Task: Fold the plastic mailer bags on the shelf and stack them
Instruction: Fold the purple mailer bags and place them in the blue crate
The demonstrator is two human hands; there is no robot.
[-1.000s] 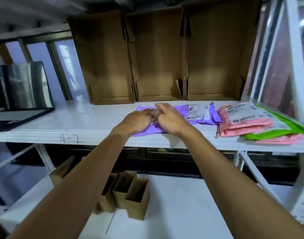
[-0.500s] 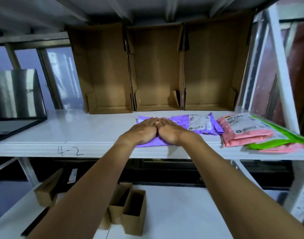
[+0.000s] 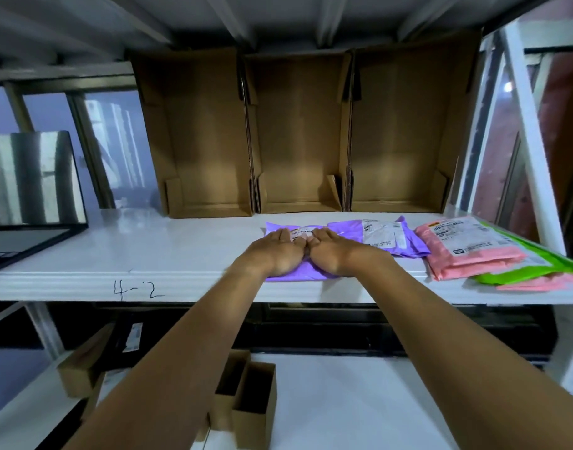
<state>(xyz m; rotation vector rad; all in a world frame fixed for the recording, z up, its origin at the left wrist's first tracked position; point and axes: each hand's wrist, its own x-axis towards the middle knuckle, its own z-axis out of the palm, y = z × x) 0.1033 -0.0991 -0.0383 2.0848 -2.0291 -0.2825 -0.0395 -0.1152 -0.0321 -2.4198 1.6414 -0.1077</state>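
Both palms flat, my left hand point(image 3: 275, 254) and right hand point(image 3: 335, 254) are pressing the folded purple plastic mailer bag point(image 3: 288, 277) at the white shelf's point(image 3: 181, 251) front edge. Judging stacking next, I'm needing a grip.

Dim and cool-toned overall. Lit softly by bluish daylight through the window panes point(image 3: 116, 147) beyond the back left corner of the shelf point(image 3: 181, 254), with a pale sheen along its white top there. Warmer low inside the cardboard boxes point(image 3: 298, 151), darkening toward their tops. Deep shade below the front edge. Bent strongly by the wide lens at the edges, tilting the white upright point(image 3: 532, 141) on the right. Slightly soft throughout; print on the labels point(image 3: 381, 233) unreadable.
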